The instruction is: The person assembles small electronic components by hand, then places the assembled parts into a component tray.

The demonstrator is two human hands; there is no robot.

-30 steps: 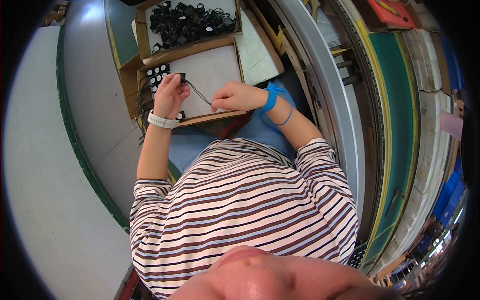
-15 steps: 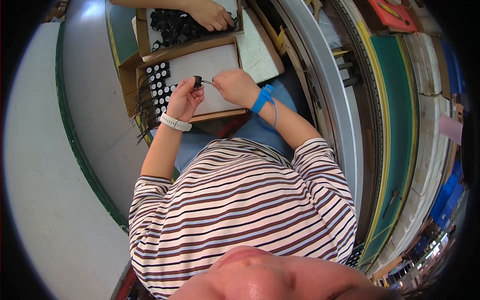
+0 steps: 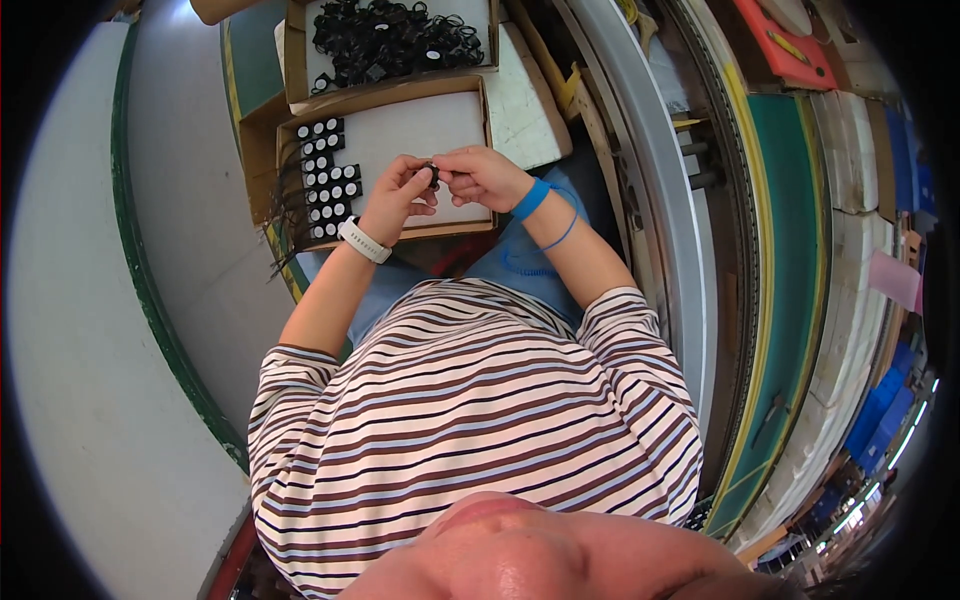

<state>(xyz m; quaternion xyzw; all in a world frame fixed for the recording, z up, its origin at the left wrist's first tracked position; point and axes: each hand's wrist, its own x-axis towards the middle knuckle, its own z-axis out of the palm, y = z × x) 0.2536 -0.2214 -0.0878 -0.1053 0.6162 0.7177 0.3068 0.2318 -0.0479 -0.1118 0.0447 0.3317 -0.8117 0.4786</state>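
Observation:
My left hand [image 3: 398,195] and my right hand [image 3: 482,176] meet above a shallow cardboard tray with a white foam sheet [image 3: 400,135]. Together they pinch a small black round part [image 3: 433,174] between the fingertips. A white watch sits on my left wrist, a blue band with a coiled cord on my right wrist. Rows of several small black-and-white parts [image 3: 327,180] stand along the tray's left side.
A second cardboard box [image 3: 392,35] full of loose black parts lies beyond the tray. Another person's arm [image 3: 225,8] shows at the top edge. A grey rail [image 3: 640,180] and a green conveyor belt [image 3: 800,250] run along the right. Grey floor lies left.
My hands have lifted from the foam sheet and closed together on the small black part. The other person's hand has withdrawn from the far box of parts.

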